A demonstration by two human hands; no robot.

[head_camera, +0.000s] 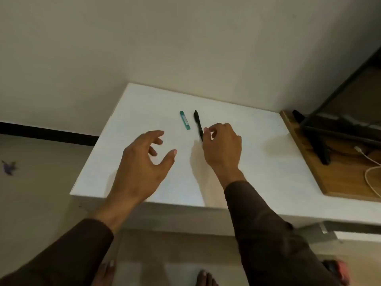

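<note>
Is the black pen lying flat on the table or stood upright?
Lying flat: the black pen stretches along the white table, its near end at the right hand.

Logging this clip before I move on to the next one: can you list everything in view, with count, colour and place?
pen: 1, black, lying mid-table
small flat case: 1, green with a pale label, just left of the pen, apart from it
table: 1, white, against the wall
wooden surface: 1, brown, along the table's right side
stand: 1, black, on the wooden surface
cable: 1, white, on the wooden surface
scrap: 1, purple, on the floor far left
left hand: 1, open, over the table's near left, holding nothing
right hand: 1, fingers curled at the pen's near end; grip unclear
</note>
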